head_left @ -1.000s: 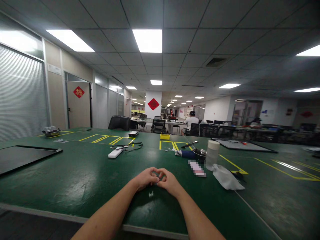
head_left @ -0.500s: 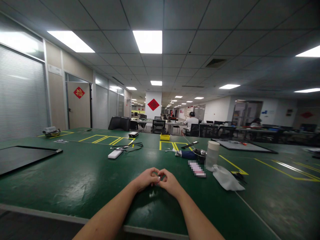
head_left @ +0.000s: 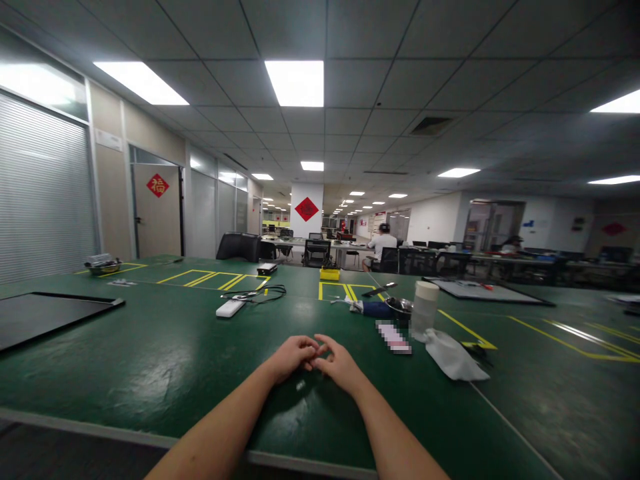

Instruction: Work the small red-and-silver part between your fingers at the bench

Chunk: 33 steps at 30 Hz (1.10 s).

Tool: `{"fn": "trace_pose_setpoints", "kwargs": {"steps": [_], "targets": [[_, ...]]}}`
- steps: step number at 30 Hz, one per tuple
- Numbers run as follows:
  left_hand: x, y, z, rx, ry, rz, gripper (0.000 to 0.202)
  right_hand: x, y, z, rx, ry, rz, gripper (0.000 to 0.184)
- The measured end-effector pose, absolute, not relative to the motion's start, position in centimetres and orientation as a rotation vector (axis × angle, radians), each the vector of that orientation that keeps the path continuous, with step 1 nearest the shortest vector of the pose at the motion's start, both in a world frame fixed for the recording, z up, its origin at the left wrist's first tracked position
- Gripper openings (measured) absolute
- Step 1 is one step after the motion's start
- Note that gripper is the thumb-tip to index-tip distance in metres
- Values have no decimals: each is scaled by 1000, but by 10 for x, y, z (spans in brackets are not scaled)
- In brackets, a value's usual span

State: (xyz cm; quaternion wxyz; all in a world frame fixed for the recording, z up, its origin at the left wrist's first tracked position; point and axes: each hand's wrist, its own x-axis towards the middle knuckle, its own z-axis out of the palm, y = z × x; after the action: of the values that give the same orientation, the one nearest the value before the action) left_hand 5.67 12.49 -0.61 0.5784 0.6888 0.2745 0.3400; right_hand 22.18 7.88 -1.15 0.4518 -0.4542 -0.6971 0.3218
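My left hand and my right hand meet above the green table, fingertips touching. The left fingers are curled together; whatever they pinch, if anything, is too small to make out. On the right hand, the index finger is lifted away from the thumb, and I see nothing held between them. Just below the left hand a small pale spot shows at the tabletop; whether it is an object or a reflection is unclear.
A white power strip with black cable lies ahead left. To the right are a blurred pink card, a clear cylinder, a white pouch, a metal bowl and a dark blue roll. A person sits far back.
The right index finger has lifted and straightened. The small whitish thing seen between the fingertips no longer shows there. The pale spot beneath looks smaller. Both arms stay in place.
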Motion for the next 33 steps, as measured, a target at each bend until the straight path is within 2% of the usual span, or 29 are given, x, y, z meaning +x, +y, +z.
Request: {"fn": "trace_pose_setpoints", "kwargs": {"steps": [10,16,20,26,33], "targets": [[55,132,-8,1836,851,1030,22,225,86,-18,-1101,-1670,812,48],[62,128,-11,2356,977,835,15,226,87,-19,-1094,-1666,826,47],[66,117,-10,2640,931,775,17,225,85,-19,-1074,-1657,839,43],[70,105,-8,2772,954,752,18,226,85,-17,-1086,-1611,804,37],[67,108,-5,2748,1265,684,20,228,86,-13,-1137,-1560,711,33]]}}
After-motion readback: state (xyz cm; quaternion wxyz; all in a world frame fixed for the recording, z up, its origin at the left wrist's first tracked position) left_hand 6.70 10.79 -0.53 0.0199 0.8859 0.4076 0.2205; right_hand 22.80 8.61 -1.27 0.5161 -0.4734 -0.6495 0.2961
